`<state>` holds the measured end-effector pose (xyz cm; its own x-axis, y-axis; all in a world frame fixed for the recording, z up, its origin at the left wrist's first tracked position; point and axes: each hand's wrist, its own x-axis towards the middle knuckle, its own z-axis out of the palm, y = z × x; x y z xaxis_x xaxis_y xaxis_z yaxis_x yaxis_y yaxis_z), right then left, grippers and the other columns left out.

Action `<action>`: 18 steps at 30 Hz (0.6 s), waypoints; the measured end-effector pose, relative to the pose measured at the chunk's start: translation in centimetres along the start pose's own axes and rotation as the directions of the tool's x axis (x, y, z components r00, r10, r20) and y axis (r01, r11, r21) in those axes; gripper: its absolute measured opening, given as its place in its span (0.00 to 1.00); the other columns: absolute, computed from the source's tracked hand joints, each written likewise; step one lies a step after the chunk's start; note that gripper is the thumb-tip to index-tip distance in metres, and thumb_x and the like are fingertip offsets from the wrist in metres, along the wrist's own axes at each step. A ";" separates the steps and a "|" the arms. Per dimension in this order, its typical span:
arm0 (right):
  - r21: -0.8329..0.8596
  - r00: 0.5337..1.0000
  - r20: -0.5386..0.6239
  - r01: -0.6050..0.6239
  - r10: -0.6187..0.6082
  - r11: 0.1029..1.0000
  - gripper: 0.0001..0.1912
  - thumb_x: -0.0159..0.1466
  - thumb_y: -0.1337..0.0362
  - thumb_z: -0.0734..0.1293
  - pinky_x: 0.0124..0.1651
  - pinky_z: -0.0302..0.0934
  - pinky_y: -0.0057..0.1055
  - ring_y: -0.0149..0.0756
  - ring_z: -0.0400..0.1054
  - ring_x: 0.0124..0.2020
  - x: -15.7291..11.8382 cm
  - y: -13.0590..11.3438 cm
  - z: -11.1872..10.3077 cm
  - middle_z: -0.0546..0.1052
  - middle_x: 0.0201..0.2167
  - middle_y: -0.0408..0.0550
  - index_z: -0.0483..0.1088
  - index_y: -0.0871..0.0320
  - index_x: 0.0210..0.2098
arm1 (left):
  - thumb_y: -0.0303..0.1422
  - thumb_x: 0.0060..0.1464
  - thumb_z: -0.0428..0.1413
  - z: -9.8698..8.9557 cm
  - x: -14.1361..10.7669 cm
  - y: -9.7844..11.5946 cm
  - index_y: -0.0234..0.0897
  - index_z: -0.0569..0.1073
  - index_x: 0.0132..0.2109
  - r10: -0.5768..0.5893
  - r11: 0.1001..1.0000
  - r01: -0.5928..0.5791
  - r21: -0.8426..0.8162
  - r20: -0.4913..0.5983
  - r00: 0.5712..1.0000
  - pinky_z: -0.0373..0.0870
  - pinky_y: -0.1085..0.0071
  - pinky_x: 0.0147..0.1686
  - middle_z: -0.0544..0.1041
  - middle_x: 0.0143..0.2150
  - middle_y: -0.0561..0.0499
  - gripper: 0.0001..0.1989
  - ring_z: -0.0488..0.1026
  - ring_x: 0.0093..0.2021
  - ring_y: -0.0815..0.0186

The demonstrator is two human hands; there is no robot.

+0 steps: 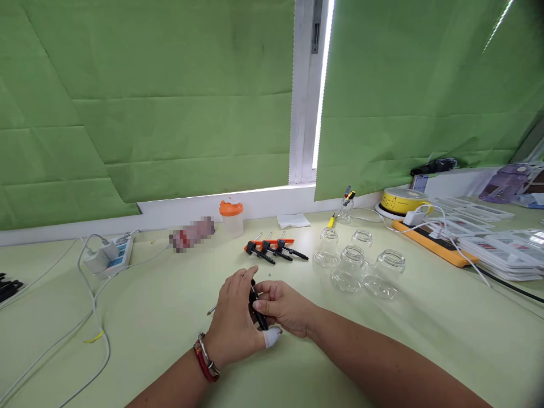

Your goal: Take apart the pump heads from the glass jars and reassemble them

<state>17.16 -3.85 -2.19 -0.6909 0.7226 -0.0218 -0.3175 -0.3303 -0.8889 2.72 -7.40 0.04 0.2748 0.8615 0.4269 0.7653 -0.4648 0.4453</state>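
My left hand (236, 320), with a white wrap on its thumb tip, curves around a black part with a long black handle (259, 317). From the right, my right hand (287, 309) pinches the same part between thumb and fingers. A thin metal rod (211, 310) pokes out to the left from behind my left hand; whether it belongs to the held part is hidden. Beyond my hands, three similar black parts with handles (272, 252) and metal rods lie by an orange strip (289, 241). A tiny piece (269, 275) lies just in front of them.
Several clear glass jars (348, 272) stand to the right. A jar of tools (345, 212), a yellow round container (402, 199), an orange power strip (433, 243) and stacked clear cases (501, 255) sit farther right. An orange-lidded cup (232, 221) and cables (94, 306) are left.
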 end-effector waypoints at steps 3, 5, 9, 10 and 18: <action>-0.082 0.998 0.028 -0.046 0.049 0.996 0.25 0.47 0.56 0.76 0.28 0.61 0.26 0.35 0.72 0.29 0.0 -0.6 -0.7 0.77 0.28 0.48 0.70 0.63 0.40 | 0.38 0.32 0.63 -0.5 0.1 0.1 0.39 0.55 0.61 -0.028 0.995 0.030 -0.092 0.031 0.999 0.66 0.50 0.48 0.65 0.53 0.41 0.46 0.65 0.52 0.48; -0.168 0.996 0.018 -0.078 0.082 0.983 0.24 0.46 0.58 0.76 0.28 0.63 0.29 0.36 0.73 0.29 0.1 -1.1 -1.6 0.76 0.27 0.47 0.70 0.63 0.38 | 0.39 0.33 0.64 -0.9 0.1 0.0 0.40 0.56 0.60 -0.060 0.983 0.070 -0.167 0.066 0.996 0.67 0.52 0.47 0.66 0.52 0.41 0.46 0.66 0.50 0.50; -0.509 0.959 -0.267 -0.052 -0.100 0.859 0.13 0.56 0.61 0.68 0.22 0.61 0.27 0.30 0.68 0.19 0.9 -1.6 -4.7 0.73 0.23 0.44 0.66 0.61 0.37 | 0.41 0.42 0.60 -1.7 0.4 -0.3 0.43 0.57 0.59 -0.184 0.888 0.276 -0.369 0.267 0.946 0.70 0.60 0.39 0.70 0.42 0.48 0.37 0.70 0.39 0.60; -0.644 0.921 -0.335 -0.068 -0.200 0.762 0.09 0.59 0.63 0.65 0.22 0.60 0.26 0.28 0.67 0.19 1.2 -1.6 -5.6 0.73 0.24 0.45 0.66 0.61 0.38 | 0.40 0.44 0.59 -1.9 0.5 -0.4 0.43 0.57 0.58 -0.197 0.849 0.325 -0.416 0.322 0.926 0.70 0.62 0.37 0.69 0.40 0.49 0.35 0.70 0.36 0.62; -0.941 0.880 -0.240 -0.108 -0.410 0.320 0.12 0.59 0.71 0.63 0.41 0.55 0.33 0.38 0.66 0.39 2.0 -0.9 -7.6 0.72 0.39 0.50 0.72 0.58 0.41 | 0.42 0.45 0.53 -3.2 0.6 0.9 0.45 0.64 0.51 -0.182 0.598 0.585 -0.547 0.618 0.765 0.67 0.64 0.40 0.68 0.35 0.53 0.24 0.68 0.35 0.64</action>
<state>21.00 2.49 -4.89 -0.3214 0.9172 0.2356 0.5846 0.3879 -0.7126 1.68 -7.97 3.20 0.4303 0.8698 -0.2413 0.2998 0.1144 0.9471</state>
